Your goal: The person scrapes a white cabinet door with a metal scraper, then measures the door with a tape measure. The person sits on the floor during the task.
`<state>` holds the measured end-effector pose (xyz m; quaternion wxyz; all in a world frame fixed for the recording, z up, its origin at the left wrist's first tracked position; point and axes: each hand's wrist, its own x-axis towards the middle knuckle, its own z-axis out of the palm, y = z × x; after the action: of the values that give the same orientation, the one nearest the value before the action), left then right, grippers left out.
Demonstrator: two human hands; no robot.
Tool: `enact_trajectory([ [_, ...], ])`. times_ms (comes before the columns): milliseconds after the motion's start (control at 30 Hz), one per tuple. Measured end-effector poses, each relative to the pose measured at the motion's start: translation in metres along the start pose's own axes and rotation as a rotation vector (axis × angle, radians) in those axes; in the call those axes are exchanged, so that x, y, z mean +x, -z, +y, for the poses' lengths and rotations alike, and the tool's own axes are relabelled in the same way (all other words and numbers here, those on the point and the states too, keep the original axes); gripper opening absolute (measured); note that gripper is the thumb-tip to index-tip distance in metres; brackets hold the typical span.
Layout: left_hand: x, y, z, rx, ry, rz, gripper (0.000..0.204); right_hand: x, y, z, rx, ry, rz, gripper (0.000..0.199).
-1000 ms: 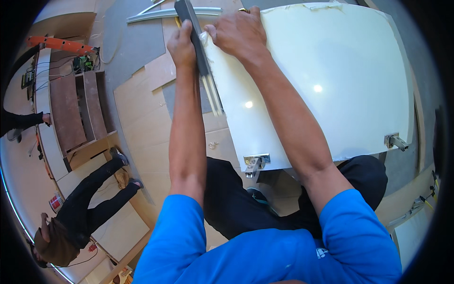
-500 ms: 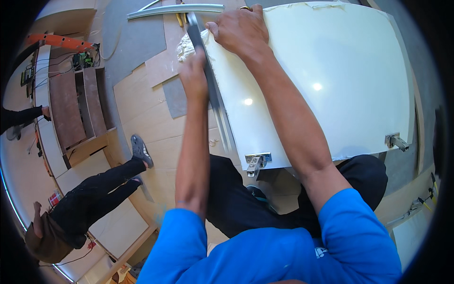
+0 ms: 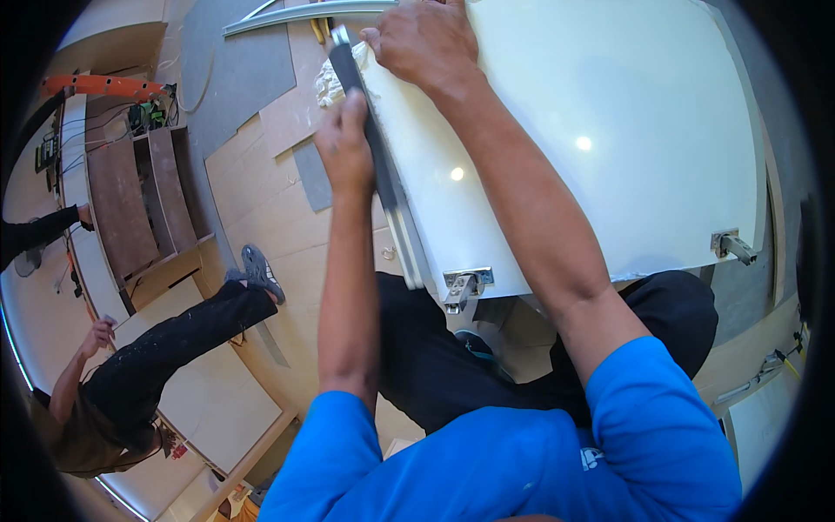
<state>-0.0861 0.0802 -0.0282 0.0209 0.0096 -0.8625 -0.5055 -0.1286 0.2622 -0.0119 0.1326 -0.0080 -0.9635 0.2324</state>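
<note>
Along the left edge of a white panel lies a long dark bar, its far end pointing away and slightly left, its pale grooved end toward the person's left knee; the long axis runs nearly parallel to that edge. The left hand is closed round the bar. The right hand lies on the panel's far left corner; its fingertips run out of view, so I cannot tell how firmly it grips. Two metal hinges sit along the near edge. At left, an open brown cabinet has compartments, apparently too shadowed to show contents.
</note>
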Motion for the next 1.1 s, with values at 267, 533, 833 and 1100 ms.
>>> enact_trajectory([
  [267,-0.012,-0.005,-0.005,-0.088,-0.050,0.008,0.039,0.009,0.001,0.004,0.005,-0.028,-0.040,0.041],
  [533,0.105,-0.011,0.003,-0.335,0.083,-0.027,0.045,0.002,0.004,-0.009,0.071,-0.034,-0.029,0.041],
  [833,0.087,-0.006,-0.036,-0.266,-0.008,-0.079,0.033,0.003,0.001,-0.016,-0.035,-0.064,-0.043,0.042],
  [1100,-0.020,-0.019,-0.011,-0.481,0.138,-0.077,0.032,0.003,0.007,0.006,0.037,-0.101,-0.111,0.045],
])
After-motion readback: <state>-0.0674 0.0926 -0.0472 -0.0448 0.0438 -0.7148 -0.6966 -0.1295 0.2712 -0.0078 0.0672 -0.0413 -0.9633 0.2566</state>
